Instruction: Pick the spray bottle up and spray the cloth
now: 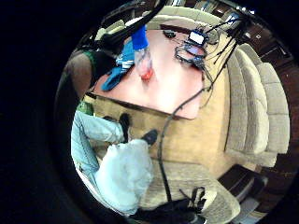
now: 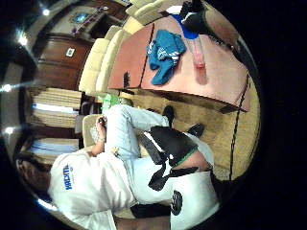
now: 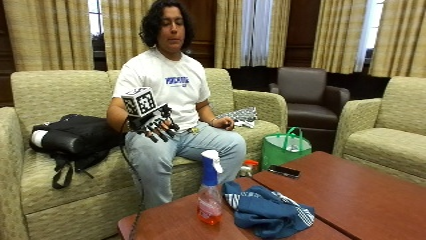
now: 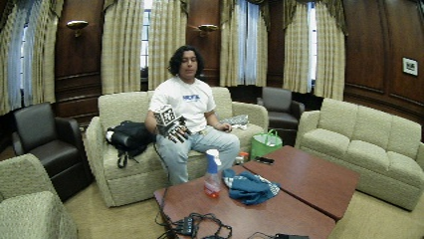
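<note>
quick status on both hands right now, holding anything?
Right hand (gloved): raised in front of the chest, fingers relaxed and spread, holding nothing; the spray bottle stands untouched on the table.
Left hand (bare): rests on the lap; cannot tell if it holds anything.

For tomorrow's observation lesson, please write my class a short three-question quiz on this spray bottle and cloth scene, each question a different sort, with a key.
1. True or false: the gloved right hand already holds the spray bottle.
2. Multiple choice: the blue cloth lies A) on the sofa, B) on the table beside the bottle, C) in the green bag.
3. Fill in: the bottle stands upright with a little ______ liquid at its bottom.

Key: 1 false, the hand is raised above the person's lap, fingers loose and holding nothing. 2 B. 3 orange.
</note>
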